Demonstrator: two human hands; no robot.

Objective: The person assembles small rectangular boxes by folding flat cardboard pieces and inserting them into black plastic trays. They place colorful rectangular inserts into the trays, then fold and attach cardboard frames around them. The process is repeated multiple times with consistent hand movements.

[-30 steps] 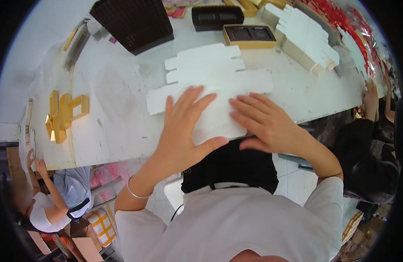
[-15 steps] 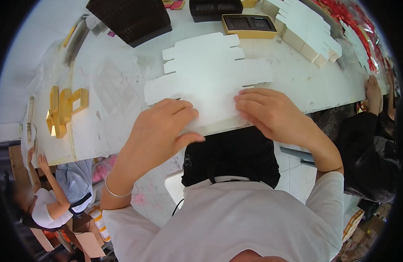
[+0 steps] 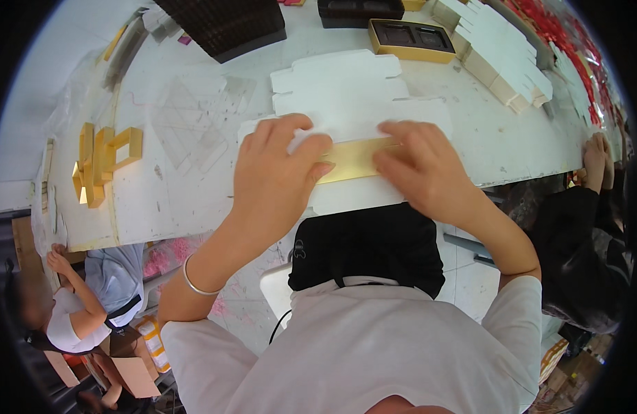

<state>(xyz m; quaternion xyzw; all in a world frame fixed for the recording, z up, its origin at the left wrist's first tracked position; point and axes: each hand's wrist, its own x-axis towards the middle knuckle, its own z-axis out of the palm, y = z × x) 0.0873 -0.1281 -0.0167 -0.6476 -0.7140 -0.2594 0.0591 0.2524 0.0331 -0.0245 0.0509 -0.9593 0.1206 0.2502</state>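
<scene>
A flat, die-cut box blank (image 3: 339, 81) of card, white on the face turned up, lies before me near the table's front edge, its slotted flaps toward the far side. Across its near part a gold panel (image 3: 354, 159) is folded up, showing the gold side. My left hand (image 3: 271, 160) grips the left end of this panel, thumb and fingers bent around it. At the right end, my right hand (image 3: 430, 164) does the same, its fingers a little blurred and partly hiding the fold.
Gold frame-like box pieces (image 3: 98, 165) stand at the left. Clear plastic sheets (image 3: 194, 131) lie nearer. At the back are a stack of dark trays (image 3: 225, 27), a gold box with a dark insert (image 3: 412, 40) and stacked white blanks (image 3: 498, 55). Other people work at both sides.
The blank lay flat under both hands; now its near part is folded up into a gold panel. My hands have moved closer together and gripped it.
</scene>
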